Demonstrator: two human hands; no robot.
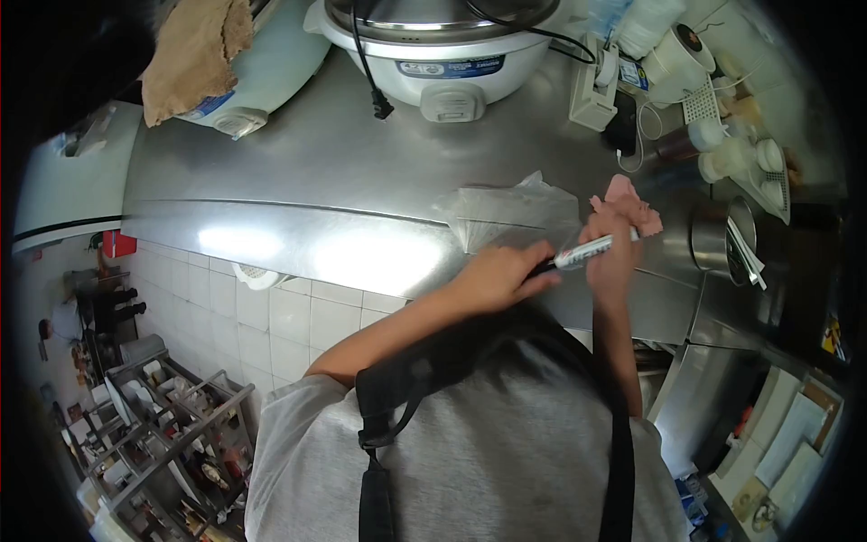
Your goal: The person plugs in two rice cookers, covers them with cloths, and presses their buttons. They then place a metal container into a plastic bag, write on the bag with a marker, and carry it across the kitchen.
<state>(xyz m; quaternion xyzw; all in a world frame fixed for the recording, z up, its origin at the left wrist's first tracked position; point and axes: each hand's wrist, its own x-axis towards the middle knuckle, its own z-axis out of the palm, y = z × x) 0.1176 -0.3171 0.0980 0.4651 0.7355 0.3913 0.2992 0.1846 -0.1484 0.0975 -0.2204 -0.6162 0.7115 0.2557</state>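
Note:
Near the front edge of the steel counter (298, 167), my left hand (499, 275) is closed on the dark end of a white marker (587, 251). My right hand (614, 239) wraps round the marker's other end and also holds a crumpled pink cloth (623, 194), which sticks out above the fingers. Just beyond the hands, a clear plastic bag (515, 212) lies on the counter.
A white cooker (433, 59) with a loose black plug (381, 107) stands at the back. Left of it is another cooker (289, 63) under a brown cloth (194, 59). A metal pot (713, 239) with utensils sits right. A cluttered rack (172, 425) stands lower left.

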